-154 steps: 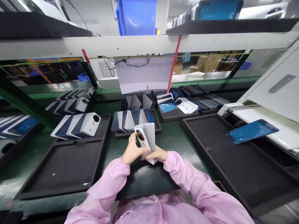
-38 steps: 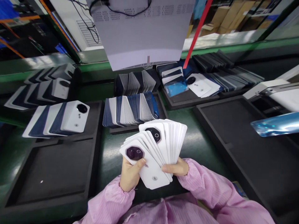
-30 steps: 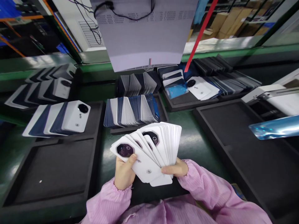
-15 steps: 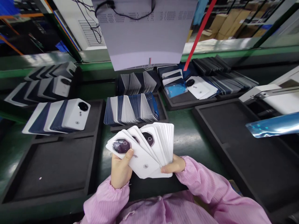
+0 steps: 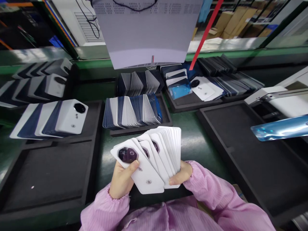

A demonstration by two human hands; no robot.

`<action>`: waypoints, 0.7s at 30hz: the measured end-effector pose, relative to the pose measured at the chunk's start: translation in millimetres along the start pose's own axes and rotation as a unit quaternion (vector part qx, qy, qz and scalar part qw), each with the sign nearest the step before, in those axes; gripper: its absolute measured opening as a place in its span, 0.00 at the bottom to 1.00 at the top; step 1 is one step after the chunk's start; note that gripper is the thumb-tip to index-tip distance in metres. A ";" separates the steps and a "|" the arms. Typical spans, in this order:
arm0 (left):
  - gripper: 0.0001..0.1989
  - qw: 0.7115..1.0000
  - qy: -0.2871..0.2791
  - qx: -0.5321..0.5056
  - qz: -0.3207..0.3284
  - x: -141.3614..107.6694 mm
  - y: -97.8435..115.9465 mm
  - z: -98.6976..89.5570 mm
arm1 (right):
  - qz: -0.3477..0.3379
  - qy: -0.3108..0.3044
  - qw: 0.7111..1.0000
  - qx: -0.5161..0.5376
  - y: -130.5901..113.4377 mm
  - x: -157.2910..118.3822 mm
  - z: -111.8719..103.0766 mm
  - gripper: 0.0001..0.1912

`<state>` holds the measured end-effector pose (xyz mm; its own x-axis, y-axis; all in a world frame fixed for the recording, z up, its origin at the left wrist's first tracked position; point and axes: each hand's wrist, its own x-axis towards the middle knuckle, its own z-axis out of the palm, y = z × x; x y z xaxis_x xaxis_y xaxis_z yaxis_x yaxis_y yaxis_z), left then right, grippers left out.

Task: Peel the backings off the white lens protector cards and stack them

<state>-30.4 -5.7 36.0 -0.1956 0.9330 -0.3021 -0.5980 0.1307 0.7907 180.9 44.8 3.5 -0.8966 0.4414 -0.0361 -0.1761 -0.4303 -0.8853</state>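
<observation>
A fan of thin white phone-shaped cards (image 5: pixel 171 149) is spread between my hands, close in front of my body. The front card (image 5: pixel 149 175) bears a dark round camera print and small marks below it. My left hand (image 5: pixel 122 179) grips the fan's left side, thumb on the front card beside the camera print. My right hand (image 5: pixel 182 173) is closed around the lower right edge of the stack, thumb on its face. Most of my fingers are hidden behind the cards.
A foam tray (image 5: pixel 166 110) with fanned blue and white cards (image 5: pixel 133 110) lies ahead. To the left, more cards (image 5: pixel 72 118) rest at a black tray (image 5: pixel 50 173). Another black tray (image 5: pixel 250 150) is on the right, near a shiny blue strip (image 5: pixel 280 128). A pale panel (image 5: pixel 149 35) hangs above.
The front cards have slid further apart at the left of the fan, and the front one sits slightly lower. Both hands keep their hold. The whole view has shifted a little.
</observation>
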 end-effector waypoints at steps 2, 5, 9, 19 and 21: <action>0.19 1.000 -0.005 -0.004 -0.015 -0.8 -1.2 0.9 | -0.004 0.001 1.000 0.006 -1.0 1.1 1.0 0.32; 0.17 0.999 -0.019 -0.001 -0.034 -2.7 -5.2 3.1 | -0.016 -0.013 1.000 0.017 -0.5 2.6 2.5 0.29; 0.20 0.999 -0.009 0.015 -0.030 -5.7 -14.9 4.9 | -0.024 -0.012 1.000 0.007 6.6 3.0 2.9 0.26; 0.44 0.996 -0.024 0.077 0.034 -8.6 -23.1 -0.2 | 0.019 -0.011 0.997 -0.071 18.3 -2.5 2.7 0.28; 0.43 0.994 -0.023 0.102 0.035 -9.4 -26.2 -4.5 | 0.019 -0.021 0.996 -0.080 18.1 -2.1 2.1 0.29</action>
<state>-16.4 -19.4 15.7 -0.1927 0.9559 -0.2217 -0.4131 0.1259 0.9019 178.7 34.4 -11.5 -0.9179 0.3929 -0.0555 -0.0771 -0.3138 -0.9464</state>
